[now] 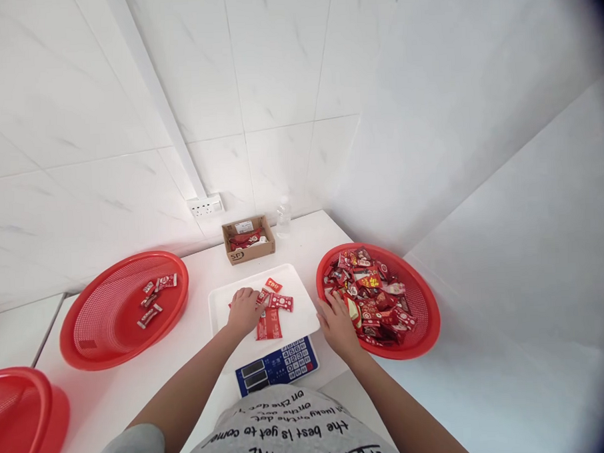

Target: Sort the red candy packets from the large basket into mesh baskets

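My left hand (246, 312) is over the white tray (294, 287) of a digital scale, fingers curled down on a red candy packet (262, 297). Part of that packet is hidden under the hand. Beside it on the tray lie a dotted red candy (281, 302), a small red packet (273, 285) and a larger flat red packet (269, 325). My right hand (339, 324) rests at the left rim of a red basket (428, 314), fingers apart over the wrapped candies (372, 297) heaped inside. Nothing shows in its grasp.
Another red basket (96, 315) to the left holds several small candies. One more red basket (25, 425) is partly out of view. Behind the scale stand a cardboard box (250, 253) of red packets and a clear bottle (283, 217). The scale's blue keypad (278, 366) faces me.
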`<act>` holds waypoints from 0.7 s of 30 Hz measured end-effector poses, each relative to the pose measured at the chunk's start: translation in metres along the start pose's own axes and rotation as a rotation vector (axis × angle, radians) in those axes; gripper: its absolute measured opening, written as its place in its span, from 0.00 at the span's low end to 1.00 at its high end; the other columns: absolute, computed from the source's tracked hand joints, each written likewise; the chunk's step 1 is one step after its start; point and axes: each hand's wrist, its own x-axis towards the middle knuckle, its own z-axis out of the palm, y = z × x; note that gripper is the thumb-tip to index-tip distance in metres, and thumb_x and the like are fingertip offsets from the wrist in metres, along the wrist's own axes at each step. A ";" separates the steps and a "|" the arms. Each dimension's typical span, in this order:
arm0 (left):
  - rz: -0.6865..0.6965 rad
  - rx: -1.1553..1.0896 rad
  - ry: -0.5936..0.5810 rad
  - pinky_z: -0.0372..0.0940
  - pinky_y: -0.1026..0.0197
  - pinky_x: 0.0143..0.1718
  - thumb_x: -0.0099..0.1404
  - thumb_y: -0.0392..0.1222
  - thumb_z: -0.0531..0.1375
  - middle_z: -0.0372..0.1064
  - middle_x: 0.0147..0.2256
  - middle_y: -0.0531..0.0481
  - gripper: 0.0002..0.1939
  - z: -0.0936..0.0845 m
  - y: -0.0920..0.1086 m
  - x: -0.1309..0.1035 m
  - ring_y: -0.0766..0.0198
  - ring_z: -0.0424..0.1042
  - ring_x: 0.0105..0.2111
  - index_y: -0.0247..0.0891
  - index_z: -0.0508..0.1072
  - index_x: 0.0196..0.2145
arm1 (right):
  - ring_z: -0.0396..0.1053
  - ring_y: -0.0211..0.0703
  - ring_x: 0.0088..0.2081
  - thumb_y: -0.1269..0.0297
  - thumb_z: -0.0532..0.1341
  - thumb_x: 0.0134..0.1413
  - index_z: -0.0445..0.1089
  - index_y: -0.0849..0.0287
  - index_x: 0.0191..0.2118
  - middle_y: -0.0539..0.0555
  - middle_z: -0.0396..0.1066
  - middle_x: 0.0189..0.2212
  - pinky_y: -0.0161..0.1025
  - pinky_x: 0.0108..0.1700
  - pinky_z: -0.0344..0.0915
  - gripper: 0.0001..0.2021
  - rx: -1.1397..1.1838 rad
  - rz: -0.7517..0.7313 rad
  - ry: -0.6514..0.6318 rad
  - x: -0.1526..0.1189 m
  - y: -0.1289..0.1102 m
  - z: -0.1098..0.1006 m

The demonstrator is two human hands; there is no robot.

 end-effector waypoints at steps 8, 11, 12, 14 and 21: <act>-0.015 -0.039 0.019 0.54 0.53 0.49 0.58 0.38 0.55 0.67 0.38 0.42 0.08 -0.003 0.001 0.016 0.52 0.62 0.46 0.35 0.72 0.35 | 0.51 0.53 0.60 0.61 0.49 0.58 0.65 0.60 0.51 0.61 0.60 0.54 0.53 0.56 0.56 0.18 0.050 0.100 0.041 -0.012 0.012 0.006; -0.034 -0.084 0.041 0.56 0.55 0.48 0.58 0.36 0.55 0.68 0.40 0.43 0.08 -0.008 0.004 0.011 0.54 0.62 0.46 0.36 0.70 0.36 | 0.52 0.54 0.59 0.61 0.50 0.58 0.66 0.60 0.51 0.62 0.62 0.53 0.54 0.56 0.56 0.18 0.095 0.107 0.049 -0.010 0.012 0.006; -0.047 -0.110 0.047 0.58 0.56 0.47 0.58 0.36 0.54 0.68 0.40 0.45 0.09 -0.011 0.008 0.008 0.56 0.64 0.46 0.37 0.69 0.38 | 0.52 0.54 0.59 0.61 0.50 0.57 0.66 0.60 0.50 0.62 0.62 0.53 0.55 0.56 0.56 0.18 0.118 0.105 0.063 -0.010 0.011 0.004; -0.082 -0.249 0.053 0.61 0.59 0.42 0.59 0.38 0.53 0.69 0.39 0.48 0.09 -0.020 0.018 -0.003 0.59 0.67 0.42 0.39 0.67 0.39 | 0.52 0.55 0.59 0.60 0.51 0.57 0.67 0.60 0.49 0.62 0.62 0.53 0.56 0.56 0.56 0.17 0.190 0.101 0.103 -0.008 0.003 -0.003; -0.081 -0.886 0.003 0.63 0.60 0.39 0.55 0.42 0.58 0.69 0.37 0.51 0.10 -0.064 0.076 -0.049 0.62 0.68 0.38 0.40 0.65 0.37 | 0.66 0.44 0.46 0.58 0.55 0.55 0.66 0.56 0.47 0.58 0.68 0.45 0.42 0.45 0.66 0.15 0.809 0.036 -0.092 0.019 -0.079 -0.074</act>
